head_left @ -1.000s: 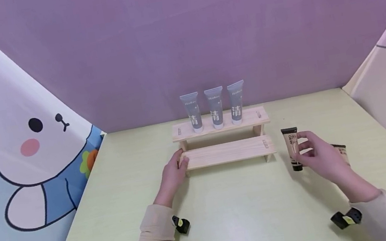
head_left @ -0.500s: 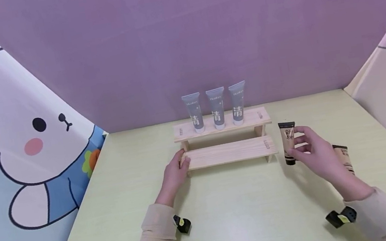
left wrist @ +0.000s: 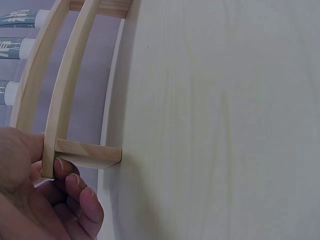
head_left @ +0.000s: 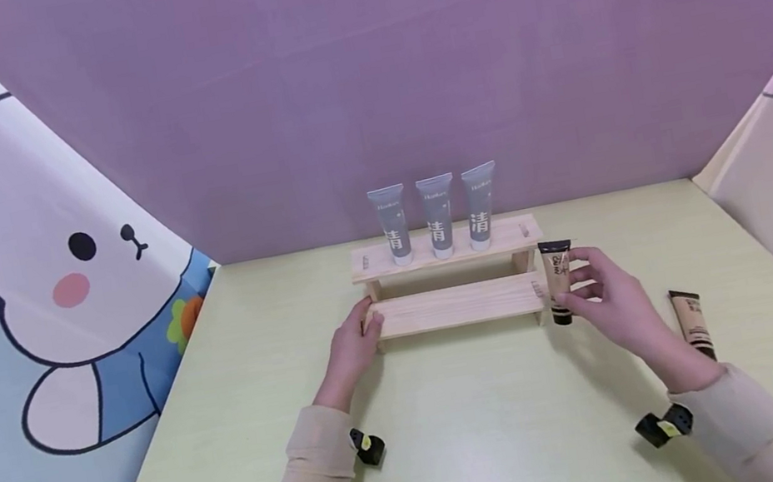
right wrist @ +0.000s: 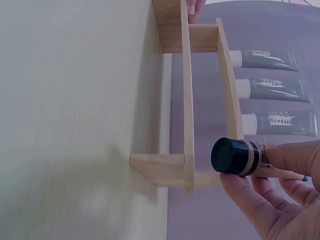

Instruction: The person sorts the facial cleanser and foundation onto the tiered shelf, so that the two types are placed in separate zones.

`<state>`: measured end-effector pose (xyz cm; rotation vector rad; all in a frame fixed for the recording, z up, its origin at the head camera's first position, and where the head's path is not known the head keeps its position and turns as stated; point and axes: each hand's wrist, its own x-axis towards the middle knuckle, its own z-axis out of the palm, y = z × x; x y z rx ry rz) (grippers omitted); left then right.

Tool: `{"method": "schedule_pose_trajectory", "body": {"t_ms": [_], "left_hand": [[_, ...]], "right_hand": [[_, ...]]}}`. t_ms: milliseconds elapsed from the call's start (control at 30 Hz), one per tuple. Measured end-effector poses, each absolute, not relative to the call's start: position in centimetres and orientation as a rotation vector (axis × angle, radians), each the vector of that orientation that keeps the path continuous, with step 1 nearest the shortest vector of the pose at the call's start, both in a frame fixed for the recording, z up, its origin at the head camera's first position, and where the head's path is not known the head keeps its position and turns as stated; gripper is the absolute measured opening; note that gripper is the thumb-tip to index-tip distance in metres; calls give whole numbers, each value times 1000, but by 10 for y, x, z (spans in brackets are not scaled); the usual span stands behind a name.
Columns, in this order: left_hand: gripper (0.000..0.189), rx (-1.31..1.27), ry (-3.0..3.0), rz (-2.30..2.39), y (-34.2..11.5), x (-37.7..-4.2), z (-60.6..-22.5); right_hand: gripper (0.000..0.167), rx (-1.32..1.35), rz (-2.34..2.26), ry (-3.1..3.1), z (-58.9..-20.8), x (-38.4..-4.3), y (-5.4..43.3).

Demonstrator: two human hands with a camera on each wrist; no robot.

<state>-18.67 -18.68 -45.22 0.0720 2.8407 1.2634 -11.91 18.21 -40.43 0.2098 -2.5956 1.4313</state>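
Note:
A two-tier wooden rack (head_left: 458,307) stands on the table, its lower shelf bare. My left hand (head_left: 352,349) grips the left end of that shelf; in the left wrist view its thumb and fingers pinch the board's end. Between thumb and fingers, my right hand (head_left: 610,298) holds a beige tube (head_left: 558,277) with a black cap, upright and cap down, beside the rack's right end. The right wrist view shows the black cap (right wrist: 230,156) close to the camera. Three grey-blue tubes (head_left: 438,220) with white caps stand in a row on the upper shelf.
A second beige tube (head_left: 692,321) with a black end lies on the table (head_left: 492,426) at the right, near the right forearm. A purple cloth (head_left: 360,76) hangs behind the table. A rabbit-print cloth (head_left: 35,271) lines the left side.
My right hand has carried the beige tube left and slightly up, close to the rack's right end. The second beige tube has come into fuller view. My left hand keeps its grip.

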Motion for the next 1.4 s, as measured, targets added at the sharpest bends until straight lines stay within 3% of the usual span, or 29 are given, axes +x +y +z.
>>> {"method": "schedule_pose_trajectory", "body": {"t_ms": [300,900,1300,1400], "left_hand": [[50,80,2849,1262,-187,-187,-453],[50,83,2842,1289,-188,-189,-457],[48,103,2853,1299,-187,-187,-455],[49,97,2853,1296,-187,-188,-456]], "right_hand": [[51,287,1513,-2572,-408,-131,162],[51,578,1532,-2468,-426,-175,66],[40,645,1475,-2461,-432,-183,44],[46,623,1435,-2503,-429,-183,45]]}}
